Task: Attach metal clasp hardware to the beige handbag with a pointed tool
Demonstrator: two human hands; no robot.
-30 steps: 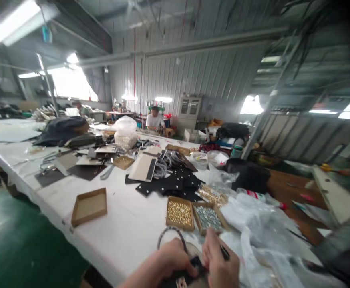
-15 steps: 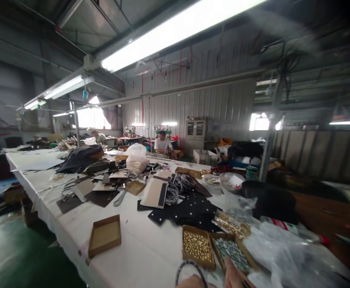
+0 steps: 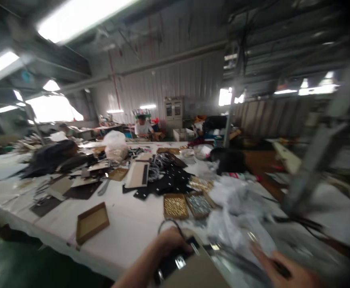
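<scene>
My left hand (image 3: 172,243) comes in from the bottom and is closed on the edge of a beige-grey flat panel (image 3: 197,270) with a black strip and shiny metal fittings. A dark cord loop (image 3: 171,222) arches up behind the fingers. At lower right my right hand (image 3: 283,270) is smeared by motion, fingers bent around a small dark thing I cannot make out. A shiny bit (image 3: 253,237) shows by its fingertips. Between the hands lies a dark strap (image 3: 238,258) with a bright metal end. Ahead are a box of gold-coloured fittings (image 3: 175,206) and a box of silver ones (image 3: 199,204).
Crumpled clear plastic bags (image 3: 238,200) lie right of the boxes. A shallow cardboard tray (image 3: 92,222) sits on the white table (image 3: 127,236) at left. Black studded sheets (image 3: 169,180) and stacked panels (image 3: 137,175) lie farther back. A person (image 3: 143,127) sits beyond; a metal post (image 3: 313,168) stands at right.
The view has swung to the right. My left hand has come further into view with the panel and cord. My right hand has moved away from the silver fittings to the right.
</scene>
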